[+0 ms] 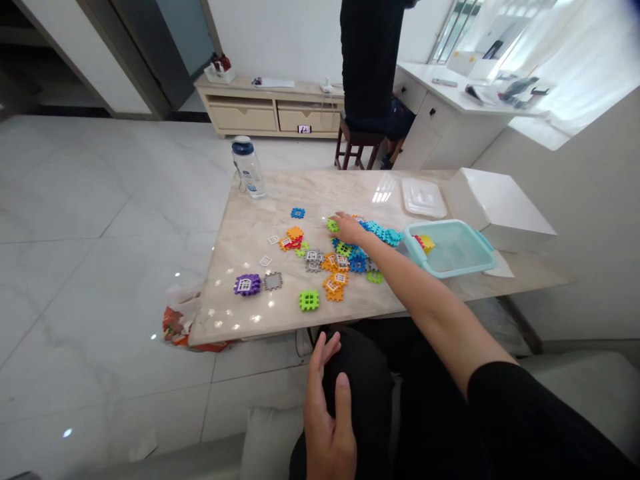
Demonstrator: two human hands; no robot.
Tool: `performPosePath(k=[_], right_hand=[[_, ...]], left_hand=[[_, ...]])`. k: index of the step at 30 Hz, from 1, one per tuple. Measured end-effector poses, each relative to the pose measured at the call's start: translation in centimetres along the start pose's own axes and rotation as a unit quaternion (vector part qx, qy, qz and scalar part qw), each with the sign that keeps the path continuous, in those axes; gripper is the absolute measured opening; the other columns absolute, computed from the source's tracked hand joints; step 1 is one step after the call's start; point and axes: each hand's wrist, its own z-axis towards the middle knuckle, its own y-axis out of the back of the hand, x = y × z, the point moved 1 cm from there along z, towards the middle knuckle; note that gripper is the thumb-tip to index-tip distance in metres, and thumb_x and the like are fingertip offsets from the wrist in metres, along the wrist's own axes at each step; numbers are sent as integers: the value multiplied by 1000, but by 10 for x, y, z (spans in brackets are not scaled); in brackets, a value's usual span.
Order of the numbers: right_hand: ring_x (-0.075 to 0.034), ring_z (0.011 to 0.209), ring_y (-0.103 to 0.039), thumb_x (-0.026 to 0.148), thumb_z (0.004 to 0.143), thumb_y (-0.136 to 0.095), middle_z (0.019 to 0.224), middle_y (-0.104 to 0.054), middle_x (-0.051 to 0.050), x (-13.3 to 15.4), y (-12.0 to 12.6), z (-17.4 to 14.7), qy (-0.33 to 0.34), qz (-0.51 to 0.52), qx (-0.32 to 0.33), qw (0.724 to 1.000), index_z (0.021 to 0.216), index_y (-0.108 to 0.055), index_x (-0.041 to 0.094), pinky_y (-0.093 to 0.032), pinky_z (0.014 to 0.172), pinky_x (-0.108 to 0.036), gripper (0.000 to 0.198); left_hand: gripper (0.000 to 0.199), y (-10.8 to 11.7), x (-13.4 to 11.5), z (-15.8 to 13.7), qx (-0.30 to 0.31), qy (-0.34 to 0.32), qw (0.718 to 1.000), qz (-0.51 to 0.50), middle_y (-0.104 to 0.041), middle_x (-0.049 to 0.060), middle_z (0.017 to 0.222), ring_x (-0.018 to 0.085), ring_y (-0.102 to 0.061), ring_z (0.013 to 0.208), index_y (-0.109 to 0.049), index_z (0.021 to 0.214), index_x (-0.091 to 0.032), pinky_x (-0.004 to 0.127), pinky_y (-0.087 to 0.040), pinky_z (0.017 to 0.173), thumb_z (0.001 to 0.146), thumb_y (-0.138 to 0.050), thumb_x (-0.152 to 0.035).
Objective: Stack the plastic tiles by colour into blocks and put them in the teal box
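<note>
On pale surface (pixel 300 190), clock centred on mixed tile pile (pixel 357 262), left to right: purple tile stack (pixel 255 284), between eight and nine, white window insert (pixel 245 285) on top; grey tile (pixel 273 281), just beside; blue tile (pixel 298 213), ten; green tile (pixel 309 300), half past seven; left hand (pixel 327 423), six, open, near black-clad knee (pixel 365 373); light-green tile (pixel 332 225), eleven; right hand (pixel 349 228), twelve, palm down, grip impossible to tell; aqua basin (pixel 455 252), three.

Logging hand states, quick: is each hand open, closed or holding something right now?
Left hand: open, holding nothing, near the knee.
Right hand: at a green piece; cannot tell whether its grip is closed.
</note>
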Motion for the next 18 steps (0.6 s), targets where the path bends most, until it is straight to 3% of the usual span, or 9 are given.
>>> performPosePath(k=[4, 8, 13, 18], right_hand=[[-27, 120, -69, 41, 106, -71, 144, -65, -13, -12, 0, 33, -1, 24, 0, 1000, 141, -64, 17, -60, 103, -50, 43], [-24, 117, -70, 41, 109, -67, 145, -63, -13, -21, 2, 47, 6, 60, -12, 998, 143, -63, 14, -60, 103, -47, 44], [-18, 117, -67, 51, 112, -58, 149, -58, -13, -24, -5, 40, 10, 121, -23, 992, 147, -59, 5, -53, 111, -36, 57], [-29, 120, -66, 37, 112, -62, 143, -65, -9, -10, -4, 18, 11, 200, -45, 979, 141, -62, 6, -55, 106, -47, 43]], left_hand=[[51, 9, 2, 9, -32, 33, 999, -5, -66, 13, 154, 29, -63, 141, -50, 162, -29, 47, -44, 122, 114, -48, -44], [48, 8, 5, 10, -37, 33, 999, 15, -69, 12, 150, 28, -63, 141, -52, 160, -29, 45, -44, 122, 114, -48, -42], [45, 4, 3, 9, -27, 27, 997, 64, -70, 13, 148, 29, -63, 142, -57, 155, -27, 48, -44, 123, 113, -49, -40], [40, 7, 1, 14, -2, 5, 994, 107, -69, 14, 147, 30, -63, 139, -63, 148, -24, 50, -47, 122, 111, -52, -38]])
